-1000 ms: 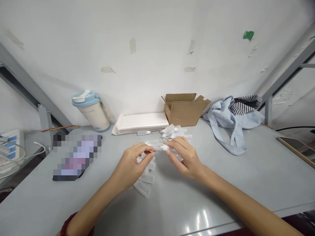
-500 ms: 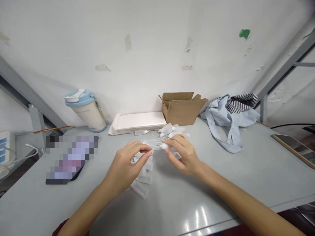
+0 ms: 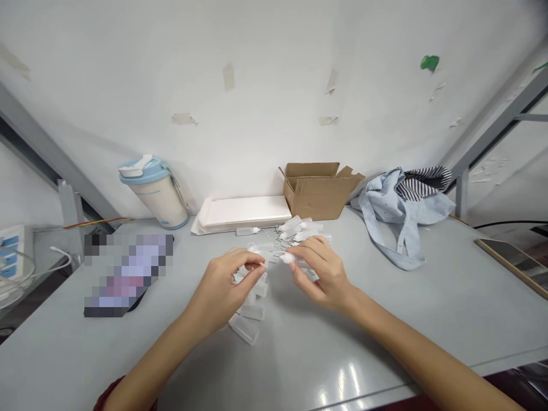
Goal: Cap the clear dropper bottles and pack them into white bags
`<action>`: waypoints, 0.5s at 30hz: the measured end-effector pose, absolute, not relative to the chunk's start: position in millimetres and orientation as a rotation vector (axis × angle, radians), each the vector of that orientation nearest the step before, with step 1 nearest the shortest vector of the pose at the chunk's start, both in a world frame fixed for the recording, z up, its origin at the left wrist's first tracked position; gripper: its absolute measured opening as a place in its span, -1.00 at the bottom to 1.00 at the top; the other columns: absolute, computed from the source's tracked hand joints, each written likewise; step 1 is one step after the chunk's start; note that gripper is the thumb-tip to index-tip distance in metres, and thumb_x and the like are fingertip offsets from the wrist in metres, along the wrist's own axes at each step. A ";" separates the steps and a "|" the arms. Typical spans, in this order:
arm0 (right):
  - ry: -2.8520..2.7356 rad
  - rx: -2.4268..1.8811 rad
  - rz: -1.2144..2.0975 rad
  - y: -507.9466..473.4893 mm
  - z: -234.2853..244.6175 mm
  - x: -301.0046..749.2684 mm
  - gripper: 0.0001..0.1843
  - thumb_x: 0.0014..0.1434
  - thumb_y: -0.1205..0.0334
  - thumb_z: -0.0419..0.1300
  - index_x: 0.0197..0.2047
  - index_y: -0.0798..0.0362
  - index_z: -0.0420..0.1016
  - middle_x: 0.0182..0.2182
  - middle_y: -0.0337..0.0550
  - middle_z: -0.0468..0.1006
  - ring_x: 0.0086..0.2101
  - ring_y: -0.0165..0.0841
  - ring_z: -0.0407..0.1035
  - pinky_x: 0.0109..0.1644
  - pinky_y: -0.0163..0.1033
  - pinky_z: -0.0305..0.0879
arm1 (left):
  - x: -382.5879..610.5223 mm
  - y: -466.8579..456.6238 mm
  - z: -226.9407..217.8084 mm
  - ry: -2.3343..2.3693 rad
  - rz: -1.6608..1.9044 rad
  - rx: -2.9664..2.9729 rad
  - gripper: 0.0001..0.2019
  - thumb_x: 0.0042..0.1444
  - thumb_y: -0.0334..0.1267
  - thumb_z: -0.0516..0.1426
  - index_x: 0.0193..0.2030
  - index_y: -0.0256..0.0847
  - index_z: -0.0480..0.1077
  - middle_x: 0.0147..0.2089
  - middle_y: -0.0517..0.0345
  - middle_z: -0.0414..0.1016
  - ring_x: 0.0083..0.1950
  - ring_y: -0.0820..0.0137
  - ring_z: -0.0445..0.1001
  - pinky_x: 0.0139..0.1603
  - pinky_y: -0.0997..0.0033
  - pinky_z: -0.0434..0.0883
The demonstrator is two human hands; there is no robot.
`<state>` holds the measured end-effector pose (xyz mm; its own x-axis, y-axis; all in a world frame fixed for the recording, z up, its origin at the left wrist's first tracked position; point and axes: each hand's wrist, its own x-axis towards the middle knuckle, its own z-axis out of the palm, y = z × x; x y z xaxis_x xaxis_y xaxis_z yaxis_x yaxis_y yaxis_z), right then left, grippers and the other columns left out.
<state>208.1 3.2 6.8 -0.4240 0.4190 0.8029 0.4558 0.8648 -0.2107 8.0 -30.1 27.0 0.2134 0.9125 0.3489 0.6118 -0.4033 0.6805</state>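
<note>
Between the thumb and fingertips of my right hand (image 3: 323,271) is a small needle-tip dropper bottle (image 3: 287,258), its white cap and thin tip pointing left. My left hand (image 3: 226,282) faces it, thumb and index finger pinched together; whatever they hold is too small to name. Several translucent dropper bottles lie loosely beneath and beside my left hand, one clear bottle (image 3: 245,329) nearest me. Beyond my right hand lies another cluster of white-capped bottles (image 3: 295,227). A single bottle (image 3: 247,231) rests apart in front of the white packet.
Along the wall stand a blue-lidded tumbler (image 3: 156,197), a flat white packet (image 3: 244,211), an open cardboard box (image 3: 319,197) and a light blue cloth bag (image 3: 389,200). A blurred phone (image 3: 131,274) lies left; a flat gold-edged device (image 3: 514,265) lies right.
The view has shifted slightly, so everything sits a little further right. Both hands keep nearly the same pose, with the dropper bottle still in the right fingers.
</note>
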 end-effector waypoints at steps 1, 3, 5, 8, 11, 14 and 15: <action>-2.069 -0.637 -0.046 3.1 7.0 208.2 -0.83 0.13 0.41 0.02 -0.22 0.09 0.38 -0.48 -0.14 0.47 -0.46 -0.33 0.27 -0.33 -0.17 0.15 | 7.9 -30.6 27.8 1.430 1.039 2.093 -0.90 0.10 -0.29 0.13 -0.28 -0.15 0.48 -0.35 0.18 0.52 -0.30 0.37 0.44 -0.40 0.47 0.35; -2.072 -0.636 -0.044 3.0 7.1 208.4 -0.83 0.14 0.40 0.02 -0.22 0.09 0.38 -0.48 -0.14 0.47 -0.47 -0.34 0.27 -0.33 -0.17 0.14 | 8.1 -31.6 29.5 1.444 1.030 2.080 -0.89 0.08 -0.28 0.14 -0.26 -0.16 0.48 -0.35 0.18 0.51 -0.30 0.38 0.44 -0.37 0.46 0.35; -2.075 -0.634 -0.045 3.5 6.8 208.3 -0.84 0.14 0.40 0.02 -0.22 0.10 0.38 -0.48 -0.14 0.47 -0.46 -0.33 0.27 -0.33 -0.18 0.14 | 8.8 -32.7 31.2 1.435 1.001 2.054 -0.89 0.10 -0.26 0.13 -0.29 -0.16 0.48 -0.35 0.18 0.50 -0.30 0.38 0.43 -0.37 0.47 0.34; -2.065 -0.628 -0.045 4.5 6.1 208.1 -0.84 0.13 0.40 0.03 -0.23 0.11 0.39 -0.49 -0.13 0.45 -0.46 -0.33 0.26 -0.33 -0.17 0.15 | 9.9 -34.0 33.3 1.429 0.974 1.996 -0.86 0.13 -0.23 0.10 -0.32 -0.14 0.49 -0.37 0.19 0.48 -0.30 0.38 0.40 -0.44 0.50 0.29; -2.057 -0.623 -0.002 3.2 6.6 207.8 -0.85 0.13 0.40 0.04 -0.24 0.11 0.39 -0.50 -0.14 0.43 -0.46 -0.33 0.25 -0.33 -0.18 0.15 | 9.7 -34.1 35.6 1.475 0.955 1.917 -0.85 0.12 -0.19 0.11 -0.33 -0.12 0.50 -0.39 0.21 0.49 -0.33 0.39 0.37 -0.40 0.48 0.28; -2.051 -0.643 0.133 -1.3 8.4 207.0 -0.86 0.15 0.39 0.03 -0.25 0.09 0.39 -0.52 -0.18 0.40 -0.47 -0.35 0.25 -0.35 -0.21 0.18 | 8.2 -33.0 37.4 1.452 0.939 1.730 -0.84 0.10 -0.14 0.13 -0.32 -0.12 0.51 -0.36 0.22 0.53 -0.31 0.38 0.40 -0.33 0.46 0.30; -2.048 -0.647 0.185 -3.1 9.0 206.6 -0.86 0.16 0.38 0.03 -0.25 0.09 0.39 -0.52 -0.19 0.40 -0.47 -0.35 0.25 -0.35 -0.22 0.19 | 7.6 -32.5 37.6 1.410 0.939 1.662 -0.84 0.10 -0.13 0.14 -0.32 -0.12 0.51 -0.34 0.22 0.54 -0.29 0.38 0.42 -0.30 0.47 0.31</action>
<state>206.6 -3.1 9.0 -0.4122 0.5142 0.7521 0.3712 0.8487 -0.3768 7.6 -32.5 37.6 0.1239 0.9903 0.0630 0.4404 -0.1118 0.8908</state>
